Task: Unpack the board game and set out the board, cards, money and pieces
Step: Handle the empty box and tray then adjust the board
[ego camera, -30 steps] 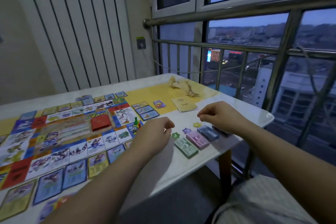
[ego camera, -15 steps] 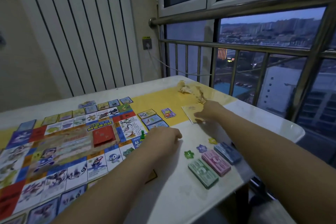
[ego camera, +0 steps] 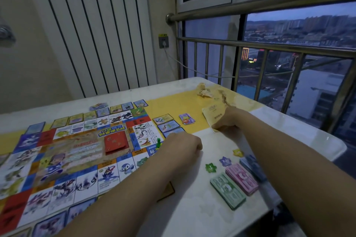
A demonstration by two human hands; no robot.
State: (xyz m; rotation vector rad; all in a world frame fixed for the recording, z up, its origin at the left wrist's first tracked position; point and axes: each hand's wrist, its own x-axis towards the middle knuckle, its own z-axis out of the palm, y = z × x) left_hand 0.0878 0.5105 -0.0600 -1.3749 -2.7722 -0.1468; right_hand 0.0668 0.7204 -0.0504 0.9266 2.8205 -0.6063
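The colourful game board [ego camera: 63,152] lies flat on the left of the table, with a red card stack [ego camera: 115,142] in its middle and a green pawn [ego camera: 158,141] near its right edge. My left hand [ego camera: 181,145] rests curled at that edge, beside the pawn. My right hand [ego camera: 228,121] grips the near edge of a yellow booklet [ego camera: 211,112]. Stacks of green money [ego camera: 227,190], pink money [ego camera: 241,178] and blue money [ego camera: 253,166] lie near the front right, behind three star tokens [ego camera: 224,160].
Loose cards [ego camera: 167,122] and a purple card [ego camera: 186,118] lie right of the board. Crumpled wrapping [ego camera: 205,90] sits at the table's far end. The white table edge [ego camera: 327,140] runs close to a metal window railing [ego camera: 269,48].
My right hand reached from beside the money stacks to the far yellow booklet and took hold of its near edge. My left hand stayed at the board's right edge. The view shifted closer.
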